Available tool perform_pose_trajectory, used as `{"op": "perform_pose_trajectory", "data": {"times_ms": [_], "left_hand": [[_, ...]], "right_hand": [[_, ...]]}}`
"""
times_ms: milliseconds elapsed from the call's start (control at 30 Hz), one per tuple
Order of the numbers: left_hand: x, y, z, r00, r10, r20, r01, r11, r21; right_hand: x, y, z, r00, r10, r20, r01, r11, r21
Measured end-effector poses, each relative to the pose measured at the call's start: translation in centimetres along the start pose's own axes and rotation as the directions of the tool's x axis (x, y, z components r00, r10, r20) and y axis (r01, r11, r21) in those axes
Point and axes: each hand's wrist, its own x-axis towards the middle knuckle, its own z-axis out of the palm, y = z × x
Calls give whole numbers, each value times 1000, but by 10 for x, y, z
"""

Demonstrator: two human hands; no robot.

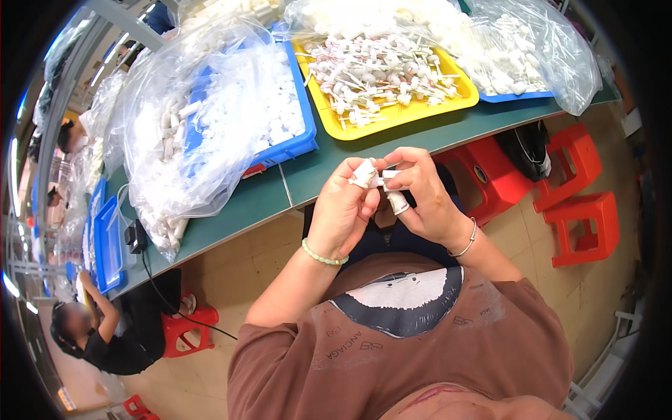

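Both my hands are raised in front of me, close together, just off the table's near edge. Between the fingertips of my left hand (343,210) is a small white plastic part (365,173). My right hand (428,194) pinches another small white piece (392,179) right beside it; whether the two pieces are joined I cannot tell. White tape or a finger cover (397,203) wraps a finger of my right hand. Beyond my hands, a yellow tray (392,120) holds a heap of small white parts with thin stems (378,70).
Left of the yellow tray stands a blue tray (305,143) of small white pieces, partly under a clear plastic bag (189,168). Another blue tray (516,97) sits at the right on the green table (315,175). Red stools (584,224) stand at right. A person (105,336) sits at far left.
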Motion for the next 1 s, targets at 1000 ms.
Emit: {"op": "perform_pose_trajectory", "data": {"times_ms": [1000], "left_hand": [[5,-20,-11,950,298,93,-299,954,-5]], "right_hand": [[38,53,-136,907,97,-409,-297,836,-461]]}}
